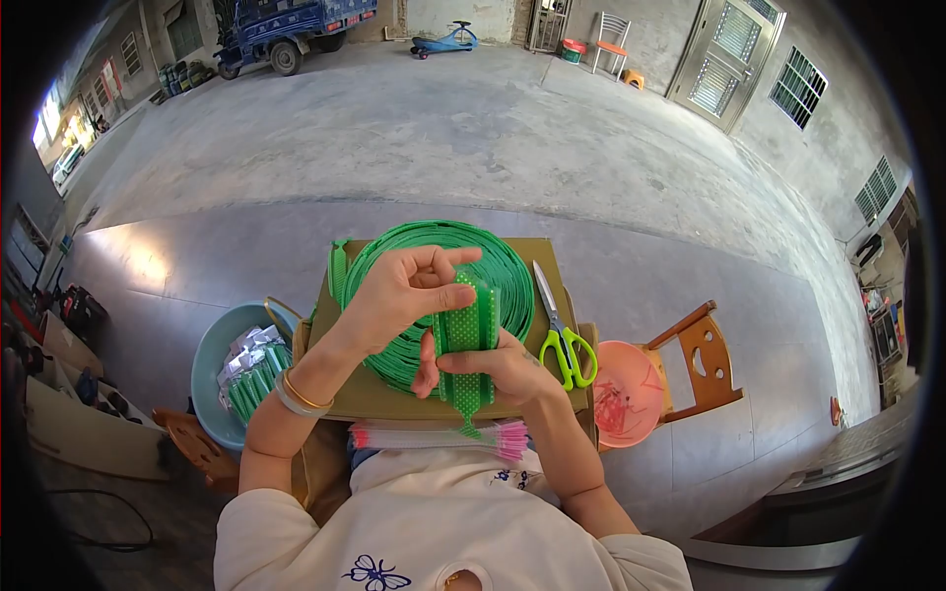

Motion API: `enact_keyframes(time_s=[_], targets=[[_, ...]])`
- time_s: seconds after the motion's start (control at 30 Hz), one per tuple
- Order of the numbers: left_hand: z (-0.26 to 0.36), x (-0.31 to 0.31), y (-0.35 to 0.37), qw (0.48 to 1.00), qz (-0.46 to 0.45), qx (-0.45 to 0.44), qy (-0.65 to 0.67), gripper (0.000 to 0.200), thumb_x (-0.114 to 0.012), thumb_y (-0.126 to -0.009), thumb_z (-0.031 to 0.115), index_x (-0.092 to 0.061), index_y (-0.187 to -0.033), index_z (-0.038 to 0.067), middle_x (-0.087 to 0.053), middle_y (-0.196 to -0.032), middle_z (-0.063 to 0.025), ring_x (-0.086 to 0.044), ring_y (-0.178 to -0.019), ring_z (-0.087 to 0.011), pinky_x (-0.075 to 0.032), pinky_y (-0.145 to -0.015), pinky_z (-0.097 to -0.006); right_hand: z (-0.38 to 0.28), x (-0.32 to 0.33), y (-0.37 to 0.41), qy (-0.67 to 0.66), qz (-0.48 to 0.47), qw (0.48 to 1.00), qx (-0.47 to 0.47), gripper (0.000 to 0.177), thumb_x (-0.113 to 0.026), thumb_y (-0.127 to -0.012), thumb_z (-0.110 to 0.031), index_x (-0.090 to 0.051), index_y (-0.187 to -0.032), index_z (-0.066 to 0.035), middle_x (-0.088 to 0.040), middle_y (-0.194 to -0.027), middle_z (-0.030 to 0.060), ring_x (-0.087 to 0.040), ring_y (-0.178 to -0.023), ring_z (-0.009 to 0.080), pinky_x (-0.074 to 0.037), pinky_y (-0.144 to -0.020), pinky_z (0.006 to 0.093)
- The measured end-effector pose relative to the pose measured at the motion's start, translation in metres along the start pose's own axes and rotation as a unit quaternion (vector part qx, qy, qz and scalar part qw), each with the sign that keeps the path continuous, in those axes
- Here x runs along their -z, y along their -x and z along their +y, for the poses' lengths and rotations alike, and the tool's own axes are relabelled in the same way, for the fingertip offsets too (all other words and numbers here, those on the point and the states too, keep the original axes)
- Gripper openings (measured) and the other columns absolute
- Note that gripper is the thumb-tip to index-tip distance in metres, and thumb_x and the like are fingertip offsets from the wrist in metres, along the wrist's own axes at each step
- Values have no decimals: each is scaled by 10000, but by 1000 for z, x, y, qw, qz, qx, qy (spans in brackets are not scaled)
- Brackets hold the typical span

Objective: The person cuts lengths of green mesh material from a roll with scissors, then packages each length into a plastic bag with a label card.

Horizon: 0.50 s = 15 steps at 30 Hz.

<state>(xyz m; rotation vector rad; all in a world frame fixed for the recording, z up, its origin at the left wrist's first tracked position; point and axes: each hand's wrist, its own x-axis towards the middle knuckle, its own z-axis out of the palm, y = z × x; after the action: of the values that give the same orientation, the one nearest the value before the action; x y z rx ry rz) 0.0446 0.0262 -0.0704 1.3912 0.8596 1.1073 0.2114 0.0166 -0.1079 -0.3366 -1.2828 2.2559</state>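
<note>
A green ribbon with pale dots [466, 330] is folded into a flat, layered strip in front of my chest, with a loose tail hanging below. My left hand [414, 291] pinches its upper end between thumb and fingers. Lower down, my right hand [493, 369] is closed round the strip, its thumb in front and fingers behind. Behind both hands a big coiled roll of green ribbon [424, 234] lies on a brown board [537, 254], partly hidden by them. Scissors with lime-green handles [569, 357] lie on the board right of the roll, blades pointing away.
Left stands a light-blue basin [209, 366] holding green and silvery packets [254, 369]. A pink basin [631, 379] sits at right by a wooden chair [702, 360]. Clear, pink-ended strips [443, 436] lie at my lap. Farther off are a blue truck [291, 28] and a metal door [727, 59].
</note>
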Motion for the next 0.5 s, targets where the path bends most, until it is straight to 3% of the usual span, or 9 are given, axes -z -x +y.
enact_keyframes(time_s=[0.1, 0.2, 0.3, 0.4, 0.5], targets=[[6, 1, -1, 993, -32, 53, 100, 223, -701, -763, 85, -494, -705, 28, -583, -1085, -214, -610, -900, -153, -487, -767, -250, 1, 6, 1, 30, -33, 999, -14, 177, -561, -802, -61, -550, -971, -9, -576, -755, 75, -541, -642, 135, -423, -623, 260], [3, 12, 0, 990, -55, 86, 102, 161, -701, -760, 75, -563, -801, 3, -638, -951, -139, -607, -861, -122, -488, -731, -235, 2, 9, 2, 38, -48, 997, -42, 162, -541, -823, -84, -556, -965, -7, -567, -738, 69, -507, -592, 114, -404, -571, 233], [9, 6, 3, 999, -4, 50, 11, 235, -694, -761, 61, -598, -959, -24, -653, -871, -96, -600, -792, -91, -486, -692, -221, -2, 5, 2, -8, -32, 998, -53, 170, -517, -846, -114, -550, -978, -12, -557, -719, 52, -464, -544, 93, -371, -517, 213], [3, 8, 5, 998, 2, 50, -49, 319, -650, -782, 8, -560, -1084, -42, -654, -900, -124, -614, -851, -134, -503, -748, -240, 1, 11, 1, 55, -6, 997, -59, 213, -499, -881, -178, -531, -1009, -11, -543, -699, 28, -432, -518, 73, -348, -489, 200], [-10, 17, 1, 996, -40, 21, -78, 278, -635, -806, 46, -573, -1061, -44, -642, -937, -135, -622, -851, -152, -512, -749, -254, 3, 25, 0, 311, 72, 947, -26, 219, -490, -861, -76, -506, -1067, -7, -557, -683, 48, -507, -563, 139, -391, -504, 263]])
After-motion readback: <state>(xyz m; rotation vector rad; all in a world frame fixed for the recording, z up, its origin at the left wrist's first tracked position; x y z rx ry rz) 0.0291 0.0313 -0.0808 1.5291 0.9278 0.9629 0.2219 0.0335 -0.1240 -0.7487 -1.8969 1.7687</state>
